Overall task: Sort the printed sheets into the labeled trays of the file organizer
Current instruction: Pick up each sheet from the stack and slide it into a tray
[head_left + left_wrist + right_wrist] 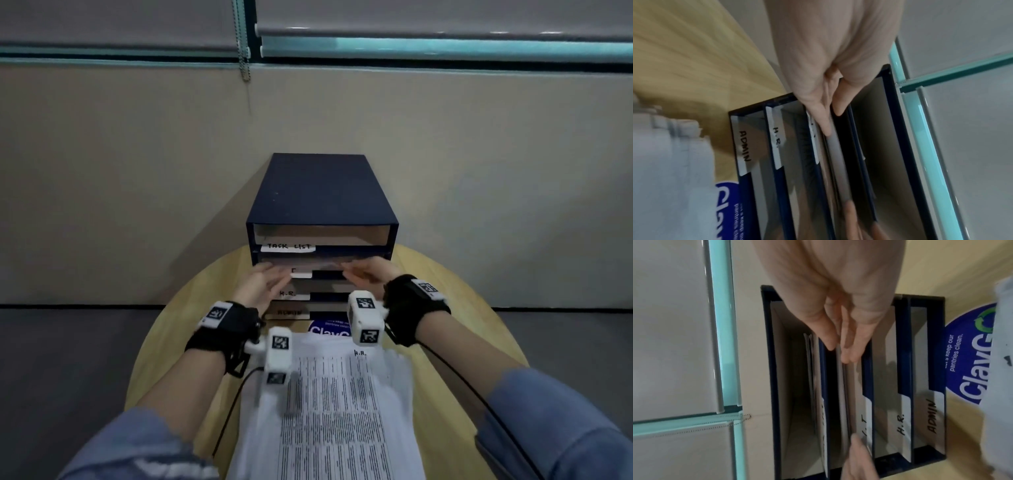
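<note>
A navy file organizer stands on the round wooden table, its trays labelled TASK LIST, I.T, H.R. and ADMIN from top to bottom. Both hands are at the mouth of the I.T tray. My left hand pinches the left end of a white sheet, thumb above and fingers beneath it. My right hand pinches its right end the same way. The sheet lies mostly inside that tray. A stack of printed sheets lies near me, the top one marked H.R.
The table carries a blue round sticker between the organizer and the stack. Close behind the organizer is a beige wall with window blinds above. A few papers lie in the TASK LIST tray.
</note>
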Demonstrator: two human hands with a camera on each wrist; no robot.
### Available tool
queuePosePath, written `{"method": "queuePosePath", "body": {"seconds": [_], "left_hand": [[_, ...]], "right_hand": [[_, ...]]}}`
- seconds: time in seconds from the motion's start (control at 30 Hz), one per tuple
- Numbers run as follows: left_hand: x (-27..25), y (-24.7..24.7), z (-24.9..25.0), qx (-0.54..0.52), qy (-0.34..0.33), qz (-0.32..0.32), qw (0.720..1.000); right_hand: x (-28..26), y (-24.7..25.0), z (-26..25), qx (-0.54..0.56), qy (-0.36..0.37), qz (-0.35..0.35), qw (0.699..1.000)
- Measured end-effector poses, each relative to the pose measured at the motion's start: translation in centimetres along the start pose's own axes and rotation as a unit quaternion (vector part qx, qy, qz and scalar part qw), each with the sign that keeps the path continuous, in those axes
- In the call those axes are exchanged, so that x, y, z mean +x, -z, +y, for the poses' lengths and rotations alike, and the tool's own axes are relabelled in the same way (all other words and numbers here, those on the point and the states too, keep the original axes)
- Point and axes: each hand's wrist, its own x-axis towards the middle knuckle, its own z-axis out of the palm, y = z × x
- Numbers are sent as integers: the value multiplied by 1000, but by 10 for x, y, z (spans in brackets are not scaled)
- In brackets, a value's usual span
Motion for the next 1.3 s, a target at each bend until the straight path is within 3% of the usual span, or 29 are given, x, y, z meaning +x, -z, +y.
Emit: {"method": "queuePosePath", "body": {"seconds": [0.13, 0.2, 0.27, 0.3, 0.37, 0.47, 0.53, 0.6, 0.7, 0.8, 1.0, 1.17, 1.3], "left_hand": [[6, -1, 3, -12, -43, 28, 999], [-1, 4, -5, 96, -58, 47, 993], [-11, 16, -24, 253, -65, 63, 963], [-16, 23, -37, 340, -65, 59, 936], [-24, 41, -64, 533, -69, 25, 843], [-34, 60, -99, 696, -49, -66, 714], [-41, 62, -111, 735, -50, -73, 672], [-44, 62, -114, 752, -59, -67, 653], [-42, 60, -108, 790, -48, -69, 608], [-43, 55, -109, 792, -80, -51, 603], [-49, 60, -113, 773, -191, 23, 604], [-47, 61, -110, 718, -199, 19, 667], [-45, 60, -106, 712, -214, -5, 668]], "right_hand": [[-3, -7, 9, 56, 19, -19, 998], [-14, 1, 19, 24, 8, -28, 999], [-26, 15, 38, -79, -20, -28, 996], [-31, 23, 50, -141, -40, -13, 989], [-39, 41, 78, -259, -71, 28, 963], [-48, 65, 123, -409, -73, 64, 907], [-56, 72, 146, -444, -56, 95, 889], [-63, 74, 160, -445, -52, 119, 886], [-73, 70, 167, -502, -52, 124, 855], [-76, 71, 168, -522, -47, 128, 842], [-78, 75, 169, -482, -41, 144, 863], [-80, 74, 168, -474, -42, 139, 868], [-78, 74, 167, -469, 1, 164, 868]]}}
